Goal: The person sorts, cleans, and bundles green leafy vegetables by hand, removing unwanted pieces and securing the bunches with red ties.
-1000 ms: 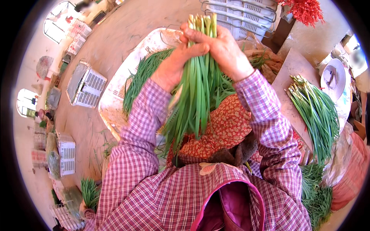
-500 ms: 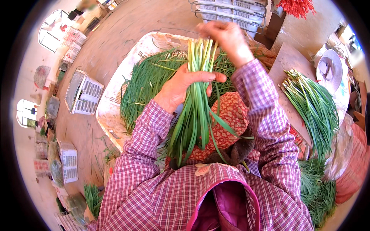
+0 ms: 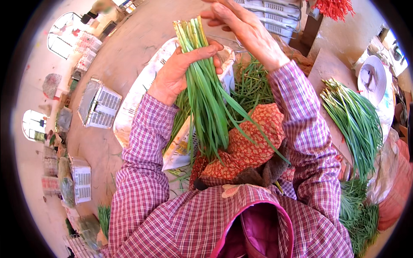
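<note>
A: what's different from half a sec ago?
B: Left hand point(image 3: 174, 74) has slid left with the bundle of green stalks point(image 3: 208, 94), which now leans, pale ends up and to the left. Its grip is wrapped round the stalks just below those ends. Right hand point(image 3: 246, 28) was curled over them before, now it's just to their right, grip loose, fingers stretched, holding nothing.
A: and containers?
B: Leftwards, a white crate point(image 3: 106, 106) on the floor, can't tell what's in it tbh. Then the big white basket point(image 3: 132, 101) below the bundle, some greens point(image 3: 183, 102) showing inside. Further right, stacked baskets point(image 3: 277, 19), contents unclear. Far right, a worktop point(image 3: 328, 65) with a second bundle point(image 3: 355, 118) lying on it.
</note>
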The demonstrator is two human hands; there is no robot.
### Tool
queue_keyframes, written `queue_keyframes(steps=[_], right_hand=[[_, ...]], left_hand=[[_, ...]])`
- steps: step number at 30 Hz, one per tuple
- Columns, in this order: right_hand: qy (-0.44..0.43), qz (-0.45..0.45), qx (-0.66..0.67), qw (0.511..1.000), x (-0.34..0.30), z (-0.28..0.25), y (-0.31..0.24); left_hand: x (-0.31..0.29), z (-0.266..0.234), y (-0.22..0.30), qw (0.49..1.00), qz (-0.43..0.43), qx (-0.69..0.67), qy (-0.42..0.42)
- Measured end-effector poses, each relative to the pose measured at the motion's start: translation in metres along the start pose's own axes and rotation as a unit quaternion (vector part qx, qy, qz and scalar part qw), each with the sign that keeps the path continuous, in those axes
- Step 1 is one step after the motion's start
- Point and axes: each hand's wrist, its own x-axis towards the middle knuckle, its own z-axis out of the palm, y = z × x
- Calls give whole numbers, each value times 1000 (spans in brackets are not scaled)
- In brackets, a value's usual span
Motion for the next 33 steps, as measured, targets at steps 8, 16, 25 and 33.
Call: queue_keyframes(steps=[8, 16, 25, 33], right_hand=[[-10, 59, -61, 996, 2, 21, -22], [-97, 77, 9, 992, -20, 38, 12], [-190, 79, -463, 862, -132, 17, 84], [-33, 109, -514, 850, -105, -64, 50]], left_hand=[[3, -8, -2, 1000, 21, -1, 14], [4, -46, 34, 980, 132, -128, -76], [-18, -130, 103, 931, 343, -70, -100], [-11, -138, 87, 912, 356, -59, -196]])
